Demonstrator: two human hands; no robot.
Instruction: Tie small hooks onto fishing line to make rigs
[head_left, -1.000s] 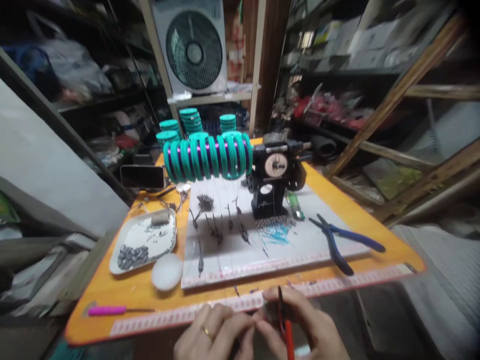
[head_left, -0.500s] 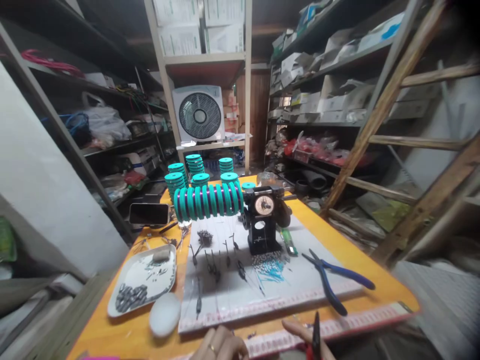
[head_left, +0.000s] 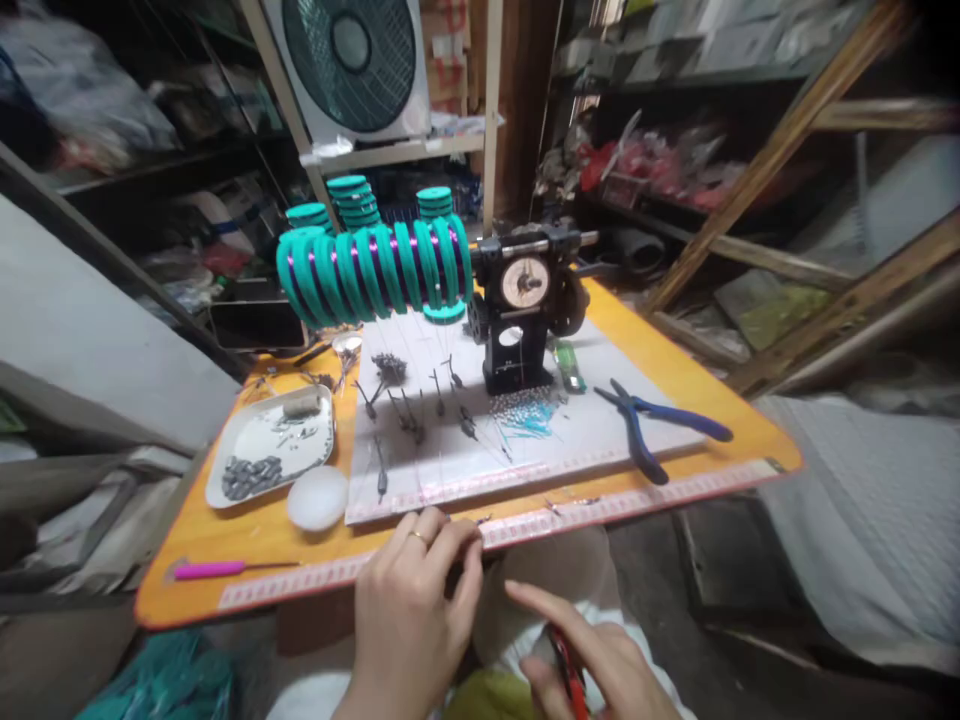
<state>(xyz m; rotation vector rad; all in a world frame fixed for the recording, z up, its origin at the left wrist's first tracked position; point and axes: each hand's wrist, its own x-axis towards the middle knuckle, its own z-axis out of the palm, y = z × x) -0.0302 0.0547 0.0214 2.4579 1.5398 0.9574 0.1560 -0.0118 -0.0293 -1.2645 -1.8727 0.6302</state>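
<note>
My left hand (head_left: 416, 610), a ring on one finger, reaches up to the near edge of the orange table (head_left: 679, 372). Its fingertips are pressed together on the ruler strip (head_left: 622, 503) along that edge; what they pinch is too small to make out. My right hand (head_left: 600, 655) sits lower, off the table above my lap, index finger stretched out and the other fingers wrapped round a red-handled tool (head_left: 568, 675). Beyond the left hand lies a white mat (head_left: 600, 400) with several small dark rigs (head_left: 405, 410) and thin lines.
A row of teal spools (head_left: 375, 270) hangs from a black winding machine (head_left: 521, 320). Blue pliers (head_left: 652, 430) lie to the right. At left are a tray of grey sinkers (head_left: 266, 450), a white disc (head_left: 319, 497), a pink tool (head_left: 206, 570) and a phone (head_left: 251, 325). Shelves and a fan (head_left: 349, 50) stand behind.
The view tipped up and came back down. My left hand rose from my lap to the table edge. My hands have parted, and the right one stays low with the red tool.
</note>
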